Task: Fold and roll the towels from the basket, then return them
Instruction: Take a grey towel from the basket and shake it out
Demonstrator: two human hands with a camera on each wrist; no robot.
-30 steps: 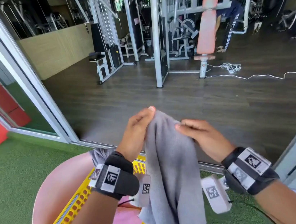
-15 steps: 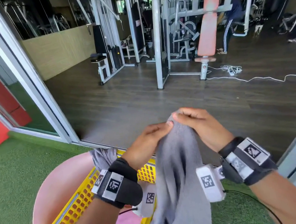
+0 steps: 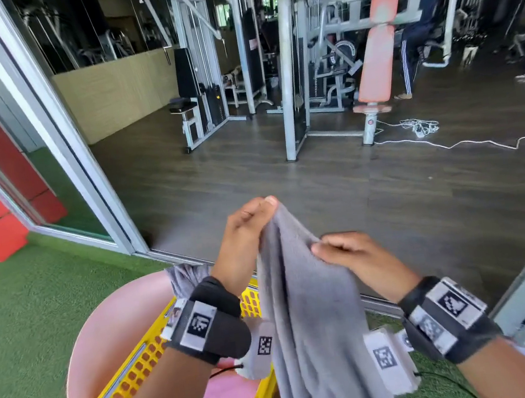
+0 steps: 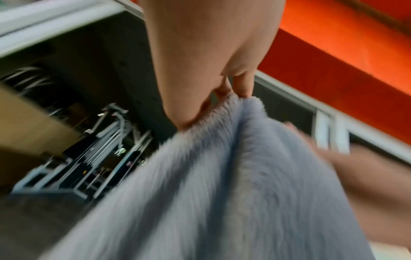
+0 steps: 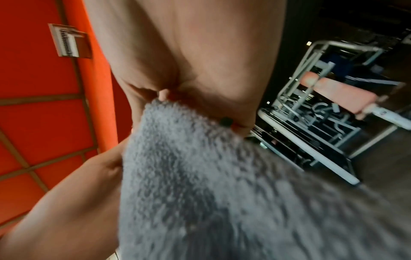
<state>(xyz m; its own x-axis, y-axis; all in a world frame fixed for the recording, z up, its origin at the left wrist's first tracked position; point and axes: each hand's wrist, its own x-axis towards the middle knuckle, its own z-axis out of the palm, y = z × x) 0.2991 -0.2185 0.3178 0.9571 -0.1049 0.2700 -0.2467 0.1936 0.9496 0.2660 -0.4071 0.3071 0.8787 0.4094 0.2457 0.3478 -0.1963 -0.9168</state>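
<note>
The left hand (image 3: 245, 234) pinches the top edge of a grey towel (image 3: 314, 325), its fingers (image 3: 266, 202) curled tight on the highest point of the cloth. The right hand (image 3: 356, 260) grips the same edge just beside and a little lower than the left hand, fingers closed round a gathered fold. In the left wrist view the fingers (image 4: 242, 86) nip the fuzzy hem of the towel (image 4: 233, 184), though motion blurs it. In the right wrist view the right hand (image 5: 189, 61) clamps the bunched corner of the towel (image 5: 200, 176), and the left hand (image 5: 73, 193) shows just beside the cloth.

The towel hangs straight down from both hands in a long, loosely folded drape, passing over the near right corner of a yellow basket (image 3: 136, 365). The basket sits on a pink round table (image 3: 104, 326). Inside the basket, just beside the hanging towel, lies a pink towel (image 3: 229, 390), and another grey towel (image 3: 186, 277) drapes over the basket's far rim. The table stands on green turf (image 3: 19, 314). Beyond the basket, past a metal door frame (image 3: 54, 126), a dark wooden floor (image 3: 252, 180) carries gym machines (image 3: 368, 51).
</note>
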